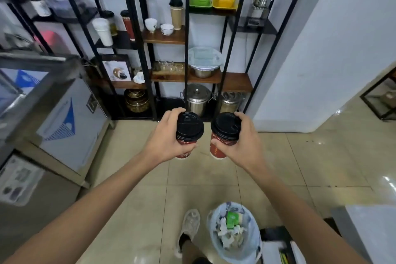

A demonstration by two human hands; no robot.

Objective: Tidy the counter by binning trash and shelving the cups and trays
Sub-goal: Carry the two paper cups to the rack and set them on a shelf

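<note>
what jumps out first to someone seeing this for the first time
Two red paper cups with black lids, held out mid-frame: one gripped by the left hand, the other by the right hand. Behind them stands a black metal shelf rack with a green tray and a yellow tray up top. A lined bin of crumpled trash sits on the floor below.

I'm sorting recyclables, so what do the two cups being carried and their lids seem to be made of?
Left cup and right cup: likely paper, matte red printed walls with no shine, though any lining can't be seen. Left lid and right lid: seemingly moulded black plastic, with a slight sheen and raised rims. The left hand and right hand grip them without visibly denting them.
</note>
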